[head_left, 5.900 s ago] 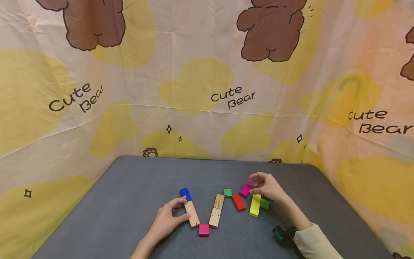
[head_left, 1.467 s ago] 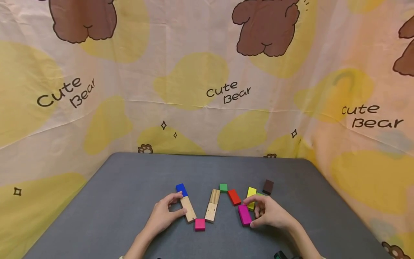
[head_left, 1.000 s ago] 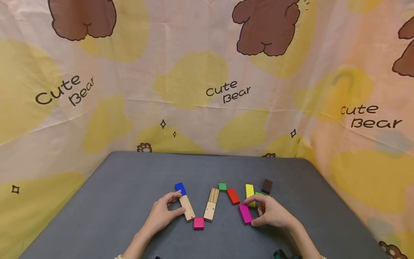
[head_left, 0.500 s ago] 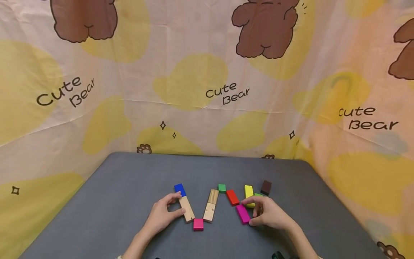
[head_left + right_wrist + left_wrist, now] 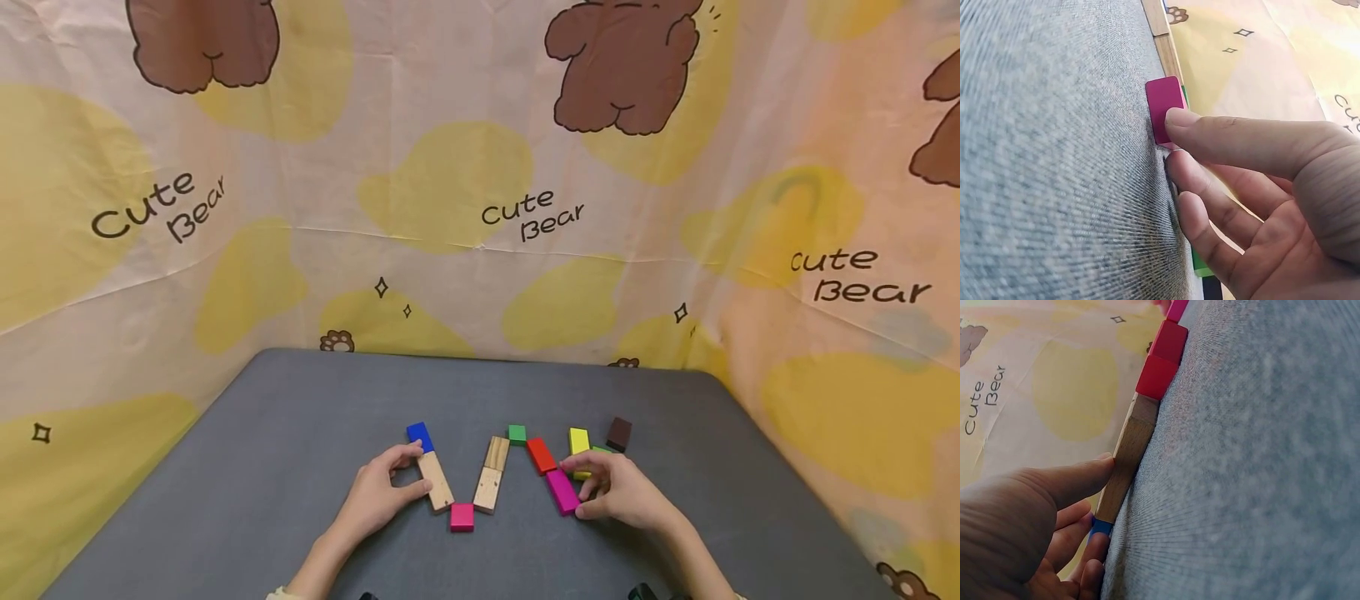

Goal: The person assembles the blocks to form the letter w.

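Note:
A magenta block lies on the grey table, its far end meeting the near end of a red block. My right hand pinches it between thumb and index finger; the right wrist view shows the thumb on the end of the magenta block. At the left, my left hand rests against a plain wooden block with the thumb and touches the blue block with a fingertip. A pink block sits between that wooden block and another wooden block.
Beyond the second wooden block come a further wooden block and a small green block, forming a zigzag with the red one. Behind my right hand lie a yellow block, a partly hidden green block and a dark brown block.
My right hand has brought the magenta block forward from the back right, then slid it left and away until it meets the red block. My left hand stays at the blue and wooden blocks.

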### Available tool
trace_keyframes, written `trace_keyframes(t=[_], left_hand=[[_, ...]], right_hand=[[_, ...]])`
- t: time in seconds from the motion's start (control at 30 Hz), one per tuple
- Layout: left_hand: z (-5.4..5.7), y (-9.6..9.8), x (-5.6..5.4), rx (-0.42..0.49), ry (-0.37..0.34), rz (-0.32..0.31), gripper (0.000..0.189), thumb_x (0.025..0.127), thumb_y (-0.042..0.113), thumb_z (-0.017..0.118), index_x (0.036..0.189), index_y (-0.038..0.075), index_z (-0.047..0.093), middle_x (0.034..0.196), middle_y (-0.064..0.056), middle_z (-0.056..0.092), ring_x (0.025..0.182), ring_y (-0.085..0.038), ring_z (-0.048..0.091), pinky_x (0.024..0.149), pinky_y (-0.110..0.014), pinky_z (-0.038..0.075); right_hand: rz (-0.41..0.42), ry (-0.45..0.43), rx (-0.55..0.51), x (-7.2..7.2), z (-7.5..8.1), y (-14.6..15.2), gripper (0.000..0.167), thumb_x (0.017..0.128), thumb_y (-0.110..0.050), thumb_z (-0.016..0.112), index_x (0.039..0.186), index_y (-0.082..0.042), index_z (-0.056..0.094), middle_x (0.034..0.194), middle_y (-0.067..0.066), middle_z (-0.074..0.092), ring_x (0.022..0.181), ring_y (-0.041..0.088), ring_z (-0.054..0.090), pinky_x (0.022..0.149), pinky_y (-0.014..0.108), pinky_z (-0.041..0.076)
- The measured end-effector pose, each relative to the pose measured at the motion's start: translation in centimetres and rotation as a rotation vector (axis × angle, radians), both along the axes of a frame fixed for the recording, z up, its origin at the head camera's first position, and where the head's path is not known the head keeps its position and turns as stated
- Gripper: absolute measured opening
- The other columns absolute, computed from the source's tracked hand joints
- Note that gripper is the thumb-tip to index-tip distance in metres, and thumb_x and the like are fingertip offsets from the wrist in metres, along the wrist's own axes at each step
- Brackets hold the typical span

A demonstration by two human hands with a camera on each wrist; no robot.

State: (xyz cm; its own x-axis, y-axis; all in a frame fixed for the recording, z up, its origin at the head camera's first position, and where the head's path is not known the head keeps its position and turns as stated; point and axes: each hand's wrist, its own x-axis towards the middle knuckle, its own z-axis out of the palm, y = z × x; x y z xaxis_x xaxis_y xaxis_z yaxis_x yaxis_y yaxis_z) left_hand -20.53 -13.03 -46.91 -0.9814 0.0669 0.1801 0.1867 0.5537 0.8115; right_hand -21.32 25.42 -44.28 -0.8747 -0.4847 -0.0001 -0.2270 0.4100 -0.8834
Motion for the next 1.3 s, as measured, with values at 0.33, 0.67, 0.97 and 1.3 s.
trace_keyframes(t=[0.33,0.67,0.97,1.3], left_hand=[[0.16,-0.03,0.01,0.009,-0.019,-0.003,0.050,0.079,0.025,0.085,0.124,0.012,0.067,0.120,-0.002,0.066,0.113,-0.025,0.059,0.098,-0.048,0.045],[0.14,0.02,0.05,-0.001,-0.036,0.010,0.050,0.079,0.025,0.085,0.124,0.012,0.067,0.120,-0.003,0.066,0.113,-0.026,0.059,0.098,-0.049,0.044],[0.30,0.16,0.17,-0.005,-0.018,-0.003,0.050,0.078,0.028,0.085,0.122,0.011,0.067,0.120,-0.004,0.066,0.112,-0.026,0.059,0.097,-0.049,0.045],[0.06,0.07,-0.09,-0.014,-0.006,0.006,0.049,0.078,0.026,0.085,0.121,0.011,0.068,0.119,-0.003,0.066,0.112,-0.027,0.059,0.096,-0.049,0.046]], right_hand=[[-0.022,-0.046,-0.071,-0.14,-0.20,-0.03,0.058,0.075,0.002,0.083,0.127,0.004,0.058,0.125,0.020,0.060,0.090,0.032,0.063,0.070,0.033,0.057],[-0.034,-0.044,-0.073,-0.06,-0.32,-0.32,0.059,0.074,0.001,0.085,0.126,0.005,0.058,0.122,0.019,0.061,0.088,0.031,0.064,0.073,0.032,0.058],[-0.042,-0.032,-0.074,-0.07,-0.31,-0.28,0.058,0.074,0.001,0.085,0.126,0.005,0.058,0.122,0.020,0.061,0.089,0.031,0.064,0.073,0.032,0.058],[-0.041,-0.028,-0.084,-0.16,-0.46,-0.29,0.058,0.074,0.000,0.085,0.125,0.006,0.058,0.121,0.019,0.062,0.088,0.031,0.064,0.073,0.032,0.057]])
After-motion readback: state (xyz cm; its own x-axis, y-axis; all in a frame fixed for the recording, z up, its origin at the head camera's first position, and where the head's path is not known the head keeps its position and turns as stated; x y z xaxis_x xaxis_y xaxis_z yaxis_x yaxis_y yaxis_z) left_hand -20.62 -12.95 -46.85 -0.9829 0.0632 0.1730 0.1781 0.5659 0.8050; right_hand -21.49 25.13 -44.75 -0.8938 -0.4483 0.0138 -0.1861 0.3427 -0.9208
